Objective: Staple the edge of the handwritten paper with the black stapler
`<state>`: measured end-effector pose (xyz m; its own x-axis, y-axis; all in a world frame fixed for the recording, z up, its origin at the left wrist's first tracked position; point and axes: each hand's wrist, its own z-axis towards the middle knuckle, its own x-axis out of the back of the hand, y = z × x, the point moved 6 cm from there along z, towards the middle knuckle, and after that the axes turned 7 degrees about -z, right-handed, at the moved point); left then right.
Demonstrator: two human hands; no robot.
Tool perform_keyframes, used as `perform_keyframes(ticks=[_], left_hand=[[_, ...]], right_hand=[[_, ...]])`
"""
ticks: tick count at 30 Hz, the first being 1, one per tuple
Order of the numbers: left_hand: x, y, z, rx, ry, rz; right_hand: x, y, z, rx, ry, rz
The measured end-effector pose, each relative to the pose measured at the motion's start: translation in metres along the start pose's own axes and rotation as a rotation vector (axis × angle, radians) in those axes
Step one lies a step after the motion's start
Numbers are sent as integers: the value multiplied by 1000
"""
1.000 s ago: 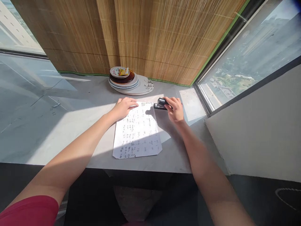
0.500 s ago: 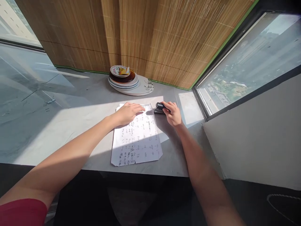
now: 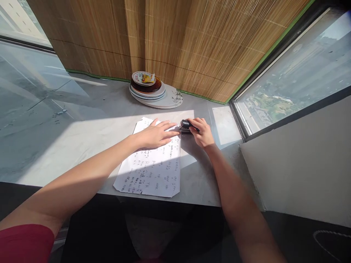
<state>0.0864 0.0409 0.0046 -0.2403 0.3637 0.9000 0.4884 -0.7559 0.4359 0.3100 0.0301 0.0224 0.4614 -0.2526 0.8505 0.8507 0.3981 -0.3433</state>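
Sheets of white paper (image 3: pixel 157 170) covered in handwriting lie on the grey countertop (image 3: pixel 200 182), reaching near its front edge. My left hand (image 3: pixel 155 136) rests flat on their upper part, fingers spread and pointing right. Beyond the fingertips, at the paper's upper right edge, sits a black stapler (image 3: pixel 185 125). My right hand (image 3: pixel 203 133) is wrapped round the stapler's rear end from the right. Whether the paper's edge lies between the stapler's jaws I cannot tell.
Stacked plates (image 3: pixel 171 96) with a small yellow packet (image 3: pixel 148 78) on top stand at the back. Behind them hangs a bamboo blind (image 3: pixel 164 36). Several staples (image 3: pixel 61 111) lie loose at the left. A window (image 3: pixel 296 80) and a white wall (image 3: pixel 298 157) bound the right side.
The paper has turned, its near end swinging left. My left hand has spread its fingers and moved right, closer to the stapler. My right hand keeps its hold on the stapler.
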Motion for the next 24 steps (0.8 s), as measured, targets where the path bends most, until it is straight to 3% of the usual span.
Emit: perform_keyframes(ticks=[7, 11, 24], left_hand=[[-1, 0, -1, 12, -29, -11], [0, 1, -1, 13, -44, -13], [-2, 7, 2, 0, 18, -71]], right_hand=[[-13, -21, 0, 52, -62, -125], [-15, -21, 0, 3, -69, -242], [-21, -23, 2, -28, -33, -154]])
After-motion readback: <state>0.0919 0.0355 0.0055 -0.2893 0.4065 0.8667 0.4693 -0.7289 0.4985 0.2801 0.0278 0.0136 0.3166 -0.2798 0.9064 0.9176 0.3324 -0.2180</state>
